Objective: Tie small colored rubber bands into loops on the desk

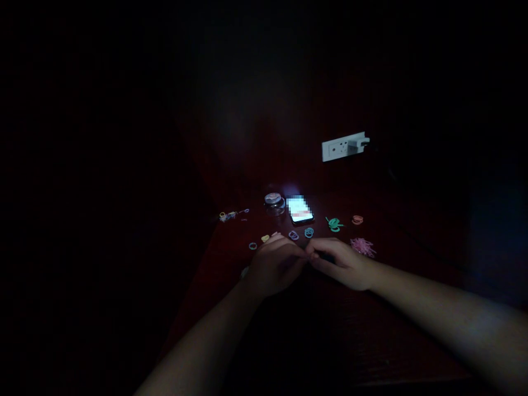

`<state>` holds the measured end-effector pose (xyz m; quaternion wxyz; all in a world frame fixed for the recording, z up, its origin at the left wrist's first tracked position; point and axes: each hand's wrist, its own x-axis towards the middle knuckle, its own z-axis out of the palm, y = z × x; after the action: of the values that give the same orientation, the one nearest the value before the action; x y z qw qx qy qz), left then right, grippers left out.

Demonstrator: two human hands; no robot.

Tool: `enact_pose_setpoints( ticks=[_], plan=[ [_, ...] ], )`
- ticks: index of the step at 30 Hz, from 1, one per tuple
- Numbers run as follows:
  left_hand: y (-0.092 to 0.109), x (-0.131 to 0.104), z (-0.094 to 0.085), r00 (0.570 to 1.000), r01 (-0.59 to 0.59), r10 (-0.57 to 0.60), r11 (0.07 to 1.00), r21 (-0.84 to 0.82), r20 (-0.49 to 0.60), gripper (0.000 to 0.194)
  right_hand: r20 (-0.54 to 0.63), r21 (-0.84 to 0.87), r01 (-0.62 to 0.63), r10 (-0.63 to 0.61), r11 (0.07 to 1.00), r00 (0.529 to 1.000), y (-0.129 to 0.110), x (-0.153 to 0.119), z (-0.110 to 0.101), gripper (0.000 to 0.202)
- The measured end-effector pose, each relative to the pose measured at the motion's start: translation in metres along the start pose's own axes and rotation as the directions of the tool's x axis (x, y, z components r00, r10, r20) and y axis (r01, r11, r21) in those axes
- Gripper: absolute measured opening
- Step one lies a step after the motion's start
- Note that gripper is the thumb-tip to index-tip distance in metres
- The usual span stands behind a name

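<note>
My left hand [277, 265] and my right hand [340, 263] meet fingertip to fingertip above the dark red table. Both are closed in a pinch, and whatever sits between the fingers is too small and dark to make out. Just beyond them lie small hair ties in loose groups: purple hair ties [293, 235], blue hair ties [309, 232] and yellow hair ties [265, 238]. Pink ones are partly covered by my left hand. Near my right wrist rests a pile of thin pink strands [363, 247]. Green bands [334, 224] and orange bands [357, 220] lie behind it.
A lit phone [300, 210] lies at the back of the table, beside a clear round jar [274, 204] with a patterned lid. A tangle of mixed bands [229, 216] sits near the left edge. On the wall, a white socket panel [338, 147] holds a plug. Deep shadow hides the surroundings.
</note>
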<state>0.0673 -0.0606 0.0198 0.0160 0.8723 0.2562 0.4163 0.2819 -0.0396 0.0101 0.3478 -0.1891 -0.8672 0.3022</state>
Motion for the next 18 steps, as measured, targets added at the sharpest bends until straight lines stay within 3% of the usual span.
enact_pose_setpoints(
  ticks=[7, 12, 18],
  plan=[
    [0.0005, -0.0013, 0.0011, 0.999, 0.033, -0.033, 0.999, -0.003, -0.001, 0.005, -0.043, -0.075, 0.025, -0.029, 0.997, 0.999, -0.0015, 0.0028, 0.0017, 0.023],
    [-0.0020, -0.0018, -0.0019, 0.998, 0.033, -0.032, 0.999, 0.015, -0.062, 0.004, -0.097, -0.116, 0.085, -0.096, 0.990, 0.991, 0.0025, 0.0053, -0.0004, 0.023],
    [-0.0049, -0.0006, -0.0056, 0.993, 0.018, -0.013, 0.999, 0.041, -0.120, 0.004, -0.141, -0.098, 0.081, -0.095, 0.992, 0.986, 0.0060, 0.0053, -0.0028, 0.025]
  ],
)
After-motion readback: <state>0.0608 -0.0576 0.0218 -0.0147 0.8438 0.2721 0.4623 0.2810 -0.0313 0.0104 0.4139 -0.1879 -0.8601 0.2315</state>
